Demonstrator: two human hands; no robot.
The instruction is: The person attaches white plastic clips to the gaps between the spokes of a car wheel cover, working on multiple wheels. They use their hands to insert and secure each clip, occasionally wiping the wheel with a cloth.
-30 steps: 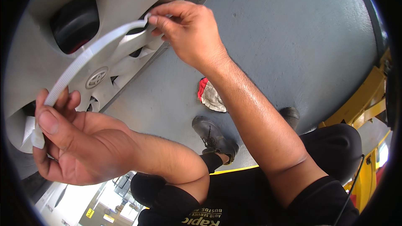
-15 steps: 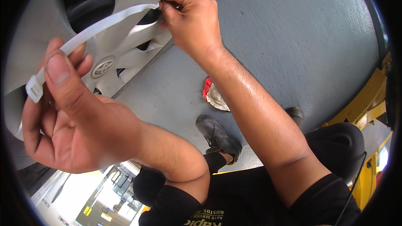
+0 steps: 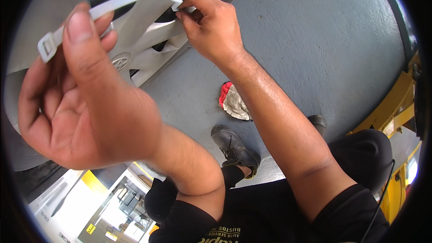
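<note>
A gray painted floor is spreading from twelve o'clock around to three. A car wheel with a silver wheel cover is filling the area from nine to eleven o'clock, behind the hands. A yellow metal frame is standing at the rim near three o'clock. A black lace-up shoe is resting on the floor just off center, toward five o'clock. The left hand, at nine o'clock, is pinching a white zip tie between thumb and fingers near its boxy head, the lower fingers curling loosely. The right hand, at twelve o'clock, is gripping the tie's other end between thumb and forefinger. A crumpled red-and-off-white cloth is lying near the center. The zip tie itself is arching in front of the wheel cover, its head sitting at ten o'clock and its bent far end at eleven.
</note>
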